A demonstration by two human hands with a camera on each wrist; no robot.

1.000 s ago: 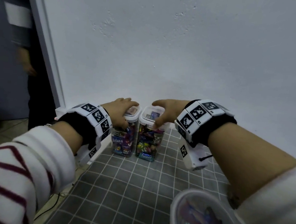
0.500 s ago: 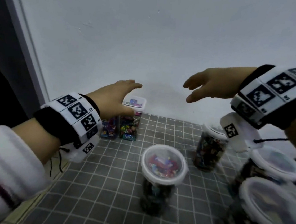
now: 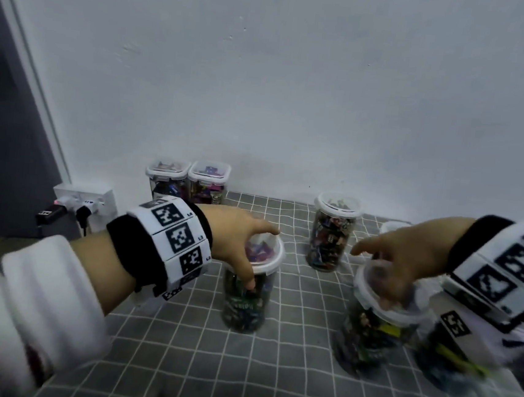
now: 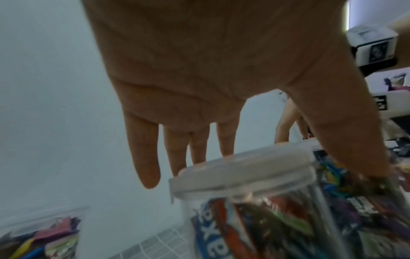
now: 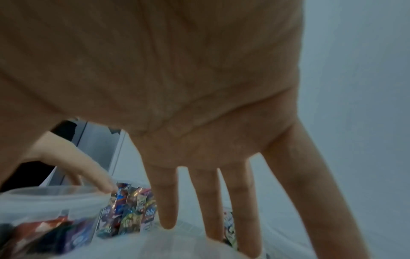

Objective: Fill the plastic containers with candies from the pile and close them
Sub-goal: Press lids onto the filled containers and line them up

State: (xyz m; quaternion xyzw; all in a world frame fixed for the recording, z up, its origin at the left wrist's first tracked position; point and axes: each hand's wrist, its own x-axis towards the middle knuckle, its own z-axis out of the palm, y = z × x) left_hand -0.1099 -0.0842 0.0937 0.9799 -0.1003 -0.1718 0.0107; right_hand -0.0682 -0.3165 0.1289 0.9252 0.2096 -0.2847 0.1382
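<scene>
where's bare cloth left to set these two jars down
The near strip of checked cloth, in front of the left hand's jar, is bare. So is the patch between the two square containers and the round jar by the wall. The right side, around the right hand, is crowded.

The left hand (image 4: 199, 70) spread its straight fingers (image 4: 146, 157) over the white lid (image 4: 241, 168) of a clear round plastic container (image 4: 277, 219) packed with colourful wrapped candies, thumb (image 4: 346, 133) down its side; a grey gridded tabletop (image 4: 159, 245) lay below.
</scene>
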